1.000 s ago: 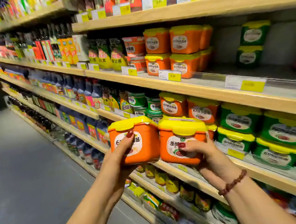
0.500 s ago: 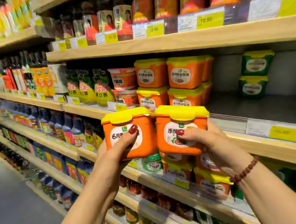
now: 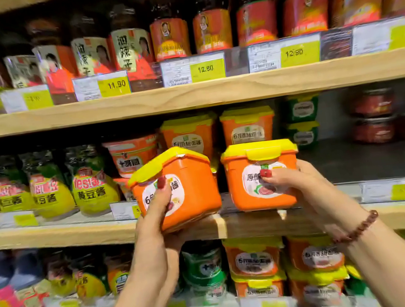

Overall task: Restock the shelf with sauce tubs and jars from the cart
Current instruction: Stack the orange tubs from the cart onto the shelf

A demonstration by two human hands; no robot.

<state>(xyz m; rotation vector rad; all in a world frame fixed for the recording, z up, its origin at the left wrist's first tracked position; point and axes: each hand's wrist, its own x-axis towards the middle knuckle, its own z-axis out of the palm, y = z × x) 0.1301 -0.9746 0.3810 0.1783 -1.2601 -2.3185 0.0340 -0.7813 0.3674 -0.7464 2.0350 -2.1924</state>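
Observation:
My left hand (image 3: pixel 157 219) grips an orange sauce tub with a yellow lid (image 3: pixel 189 179), tilted to the left, at the front edge of the middle shelf (image 3: pixel 63 236). My right hand (image 3: pixel 299 183) grips a second orange tub with a yellow lid (image 3: pixel 252 172), held upright at the shelf's front edge. Behind them stand stacked orange tubs of the same kind (image 3: pixel 247 125). To the right of my right-hand tub lies a bare dark stretch of shelf (image 3: pixel 372 158).
Green tubs (image 3: pixel 302 119) and dark red jars (image 3: pixel 375 112) stand at the back right of the middle shelf. Yellow-green sauce pouches (image 3: pixel 93 189) fill its left. Red-labelled jars (image 3: pixel 212 19) line the shelf above. More orange tubs (image 3: pixel 252 259) sit on the shelf below.
Both hands have raised the two tubs from the lower shelf level up to the middle shelf's front edge. The left tub has tilted. The view has moved closer to the shelves.

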